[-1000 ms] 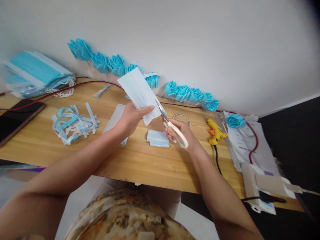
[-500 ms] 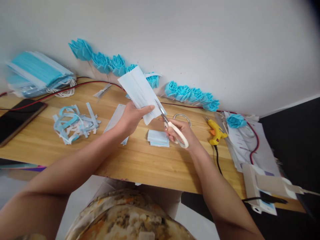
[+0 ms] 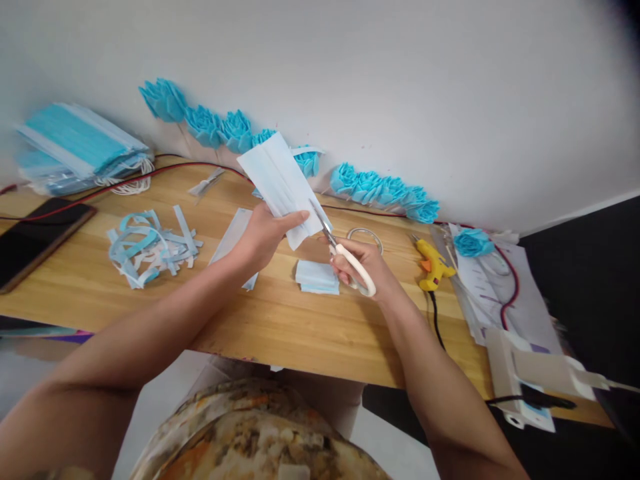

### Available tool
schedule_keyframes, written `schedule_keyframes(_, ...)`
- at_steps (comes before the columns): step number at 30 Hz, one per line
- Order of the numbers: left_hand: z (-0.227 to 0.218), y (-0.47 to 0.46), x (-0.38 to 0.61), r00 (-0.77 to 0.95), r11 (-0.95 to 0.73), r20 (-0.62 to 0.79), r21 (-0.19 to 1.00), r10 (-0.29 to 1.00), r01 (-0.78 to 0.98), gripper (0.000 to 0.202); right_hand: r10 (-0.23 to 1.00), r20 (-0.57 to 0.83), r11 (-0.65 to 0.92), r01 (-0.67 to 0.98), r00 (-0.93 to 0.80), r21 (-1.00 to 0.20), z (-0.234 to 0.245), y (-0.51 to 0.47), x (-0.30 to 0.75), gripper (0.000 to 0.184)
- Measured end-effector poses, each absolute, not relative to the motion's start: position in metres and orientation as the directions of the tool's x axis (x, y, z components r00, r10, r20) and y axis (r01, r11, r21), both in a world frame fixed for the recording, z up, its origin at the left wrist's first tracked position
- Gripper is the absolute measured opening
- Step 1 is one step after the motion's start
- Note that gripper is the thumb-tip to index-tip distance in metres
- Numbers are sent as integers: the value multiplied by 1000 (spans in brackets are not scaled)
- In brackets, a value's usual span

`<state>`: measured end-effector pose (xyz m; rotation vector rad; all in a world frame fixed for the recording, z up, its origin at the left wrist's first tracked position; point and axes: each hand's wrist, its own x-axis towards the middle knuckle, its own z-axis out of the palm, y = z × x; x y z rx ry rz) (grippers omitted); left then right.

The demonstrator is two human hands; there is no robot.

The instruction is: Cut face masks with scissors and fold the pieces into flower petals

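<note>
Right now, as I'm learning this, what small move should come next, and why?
I'd probably close the scissors slightly: the right hand holds them with a blade over the pale blue sheet near its edge, and the left hand grips that sheet.

Soft, even, fairly bright light, smooth white wall (image 3: pixel 400 87) greying toward upper left, faint diffuse shadows on the light-brown wood-grained tabletop (image 3: pixel 310 333), pale blue pleated fabric sheet (image 3: pixel 277 177) nearly washed out, wide-angle stretching at the edges, dark blurred upper-right corner
</note>
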<state>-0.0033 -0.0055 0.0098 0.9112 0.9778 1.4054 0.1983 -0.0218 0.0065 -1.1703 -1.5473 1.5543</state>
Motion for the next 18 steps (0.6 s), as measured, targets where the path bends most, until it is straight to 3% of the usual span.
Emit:
schedule_keyframes(8, 8, -5, -4, -40, 12, -29, 926, 999, -376, 48, 894, -166, -117, 141, -416, -983, 6, -21, 200, 63)
schedule_keyframes(18, 11, -9, -2, 2, 41, -43, 925, 999, -377, 43, 865, -71, 10, 158, -497, -987, 13, -22, 198, 57)
